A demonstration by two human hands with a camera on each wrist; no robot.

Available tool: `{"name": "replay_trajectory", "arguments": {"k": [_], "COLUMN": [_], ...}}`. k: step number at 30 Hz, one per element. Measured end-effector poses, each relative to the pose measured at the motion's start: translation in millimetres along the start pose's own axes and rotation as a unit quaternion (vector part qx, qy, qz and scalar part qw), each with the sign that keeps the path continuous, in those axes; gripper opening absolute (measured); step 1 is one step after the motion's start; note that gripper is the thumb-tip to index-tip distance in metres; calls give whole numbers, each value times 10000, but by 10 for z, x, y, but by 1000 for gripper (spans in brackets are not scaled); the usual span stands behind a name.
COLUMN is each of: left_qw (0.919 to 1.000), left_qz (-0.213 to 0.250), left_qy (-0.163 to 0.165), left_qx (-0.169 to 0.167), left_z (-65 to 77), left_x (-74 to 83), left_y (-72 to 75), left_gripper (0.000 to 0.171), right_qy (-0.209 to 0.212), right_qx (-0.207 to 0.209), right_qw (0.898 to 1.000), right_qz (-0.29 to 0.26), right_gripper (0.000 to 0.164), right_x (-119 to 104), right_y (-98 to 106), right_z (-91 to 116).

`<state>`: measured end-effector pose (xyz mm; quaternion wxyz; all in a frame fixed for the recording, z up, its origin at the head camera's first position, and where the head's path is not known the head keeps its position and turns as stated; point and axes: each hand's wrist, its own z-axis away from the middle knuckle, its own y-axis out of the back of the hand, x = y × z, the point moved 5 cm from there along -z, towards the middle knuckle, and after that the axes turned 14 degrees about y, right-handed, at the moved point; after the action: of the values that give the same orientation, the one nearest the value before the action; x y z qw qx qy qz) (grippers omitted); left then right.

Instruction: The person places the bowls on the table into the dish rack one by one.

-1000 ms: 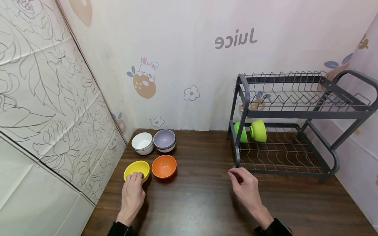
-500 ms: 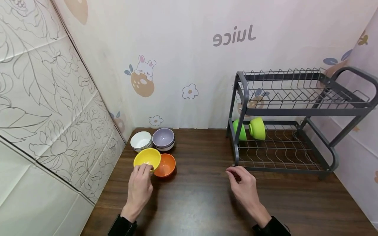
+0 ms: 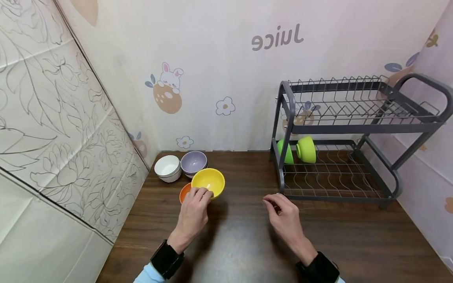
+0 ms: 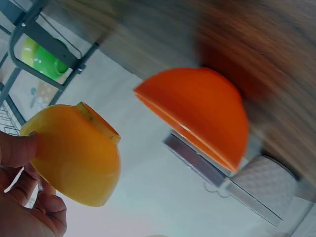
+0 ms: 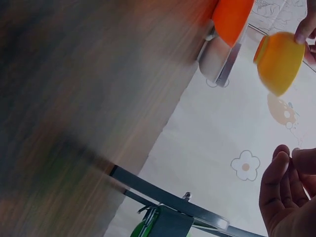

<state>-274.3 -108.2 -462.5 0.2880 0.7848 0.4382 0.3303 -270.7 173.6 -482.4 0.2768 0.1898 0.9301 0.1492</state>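
My left hand [image 3: 192, 214] pinches the near rim of a yellow bowl [image 3: 209, 181] between thumb and fingers. The bowl hangs clear of the table, its inside facing up in the head view. Behind it, an orange bowl [image 3: 185, 192] stands on the table, partly hidden by the yellow one and the hand. In the left wrist view the yellow bowl [image 4: 81, 158] shows its outside and foot, apart from the orange bowl [image 4: 202, 111]. My right hand [image 3: 283, 218] hovers before the rack's front left corner, fingers loosely curled and nothing in them.
A two-tier dish rack [image 3: 354, 129] stands at the right. Its lower tier holds a lime bowl [image 3: 307, 150] and a green bowl [image 3: 287, 153], both on their sides. White bowls [image 3: 167, 167] and a purple bowl [image 3: 194, 162] on a stack sit at the back left, near the wall.
My left hand has lifted the yellow bowl off the table and carried it right, past the front of the orange bowl. My right hand stays nearly where it was.
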Motion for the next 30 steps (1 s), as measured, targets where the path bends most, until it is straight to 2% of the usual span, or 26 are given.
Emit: {"name": "replay_trajectory", "arguments": {"k": [9, 15, 22, 30], "left_qw": [9994, 9989, 9967, 9951], "left_qz": [51, 67, 92, 178], "left_qy": [-346, -402, -701, -665], "left_qx": [17, -234, -388, -707], "left_z": [-97, -160, -212, -206], "left_x": [256, 429, 645, 773], "left_y": [-71, -133, -241, -330], "left_gripper": [28, 30, 32, 33], "right_qy": [156, 218, 376, 508], "right_qx": [-150, -351, -483, -719], "right_qw": [9997, 9991, 9981, 9961], "right_qz": [-65, -58, -22, 28], "right_gripper": [23, 22, 27, 26], "right_x": [-49, -70, -124, -204], "right_y": [-50, -83, -65, -52], "right_z": [-35, -79, -118, -147]}}
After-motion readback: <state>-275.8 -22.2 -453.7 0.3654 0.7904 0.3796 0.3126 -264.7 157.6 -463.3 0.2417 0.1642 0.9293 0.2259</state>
